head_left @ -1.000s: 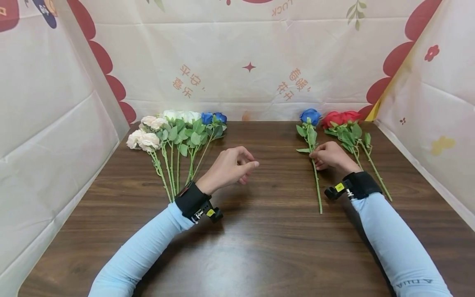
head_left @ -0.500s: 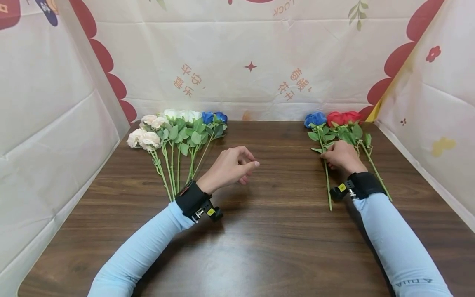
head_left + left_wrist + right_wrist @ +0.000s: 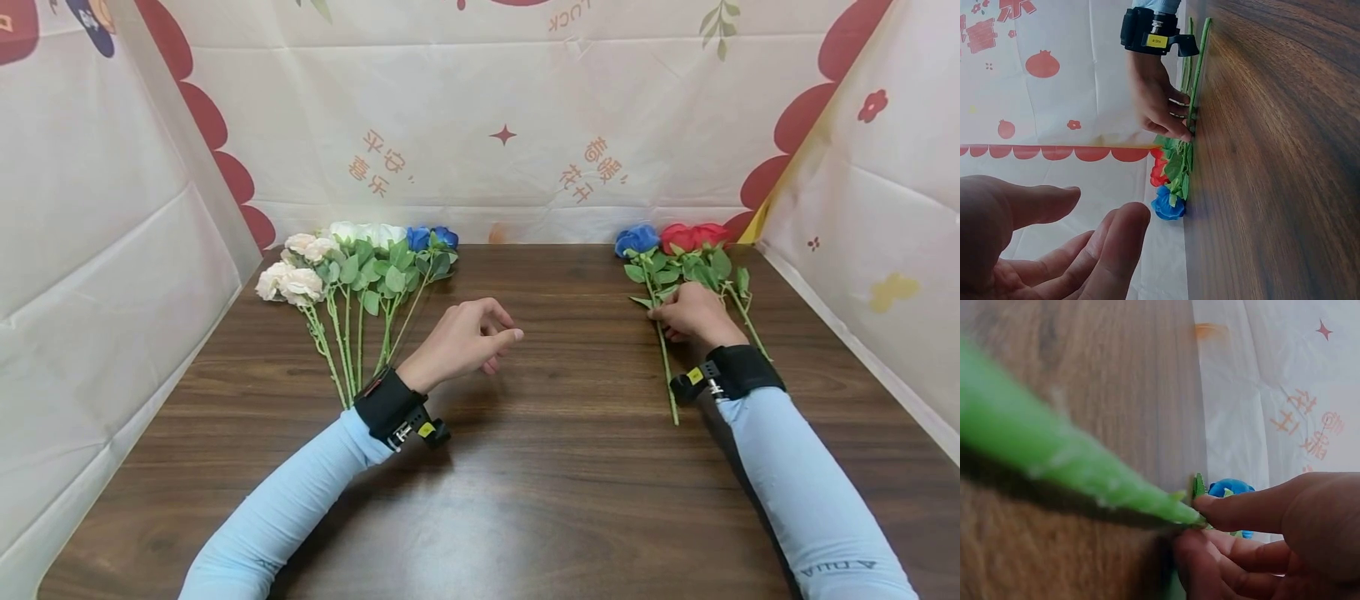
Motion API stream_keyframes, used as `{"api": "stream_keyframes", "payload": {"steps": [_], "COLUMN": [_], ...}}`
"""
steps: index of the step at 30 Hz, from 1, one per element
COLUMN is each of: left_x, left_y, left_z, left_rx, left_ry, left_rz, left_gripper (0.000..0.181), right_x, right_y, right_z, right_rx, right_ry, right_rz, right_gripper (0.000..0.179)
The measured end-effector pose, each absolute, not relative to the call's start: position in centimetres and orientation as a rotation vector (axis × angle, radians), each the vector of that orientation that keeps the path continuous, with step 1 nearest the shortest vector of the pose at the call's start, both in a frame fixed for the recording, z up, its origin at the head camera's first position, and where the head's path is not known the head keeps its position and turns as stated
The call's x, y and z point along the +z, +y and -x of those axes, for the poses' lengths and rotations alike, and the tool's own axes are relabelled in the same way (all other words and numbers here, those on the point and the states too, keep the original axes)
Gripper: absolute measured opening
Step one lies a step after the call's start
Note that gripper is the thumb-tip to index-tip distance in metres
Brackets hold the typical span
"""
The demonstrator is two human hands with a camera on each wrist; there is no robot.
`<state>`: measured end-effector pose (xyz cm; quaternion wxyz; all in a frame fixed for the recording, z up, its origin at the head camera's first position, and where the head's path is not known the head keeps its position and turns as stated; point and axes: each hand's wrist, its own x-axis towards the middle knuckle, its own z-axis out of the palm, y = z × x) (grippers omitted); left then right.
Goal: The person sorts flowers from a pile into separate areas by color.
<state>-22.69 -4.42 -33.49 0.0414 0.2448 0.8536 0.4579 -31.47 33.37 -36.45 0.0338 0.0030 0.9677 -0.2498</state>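
My right hand [image 3: 696, 315] pinches the green stem of a blue rose [image 3: 637, 239] between thumb and fingers, low over the table. In the right wrist view the stem [image 3: 1085, 459] runs from the fingertips toward the camera. Red roses [image 3: 693, 237] lie just right of the blue one, their leaves touching or overlapping; my hand and wrist hide part of their stems. My left hand [image 3: 461, 342] hovers above the table with relaxed fingers and holds nothing. In the left wrist view a gap shows between its thumb [image 3: 1047, 203] and fingers.
At the left back lie cream flowers [image 3: 288, 279], white flowers [image 3: 367, 233] and blue roses [image 3: 432, 239], stems toward me and partly behind my left wrist. The brown wooden table [image 3: 555, 467] is bordered by printed white cloth walls [image 3: 465, 100] at the back and sides.
The blue rose in my right hand has moved right and lower, coming to lie beside the red roses. In the last half second it barely shifts. The left hand stays in place.
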Motion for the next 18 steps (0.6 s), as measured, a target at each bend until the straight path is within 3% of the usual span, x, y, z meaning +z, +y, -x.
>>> {"api": "stream_keyframes", "payload": {"steps": [18], "left_x": [-33.61], "left_y": [-4.45], "left_z": [22.87], "left_rx": [1.381], "left_ry": [2.626], "left_rz": [-0.737], "left_gripper": [0.023], "right_x": [-35.62], "right_y": [33.54], "right_z": [31.41], "right_rx": [-0.76], "right_ry": [2.879], "right_rz": [0.039], "right_gripper": [0.025]}}
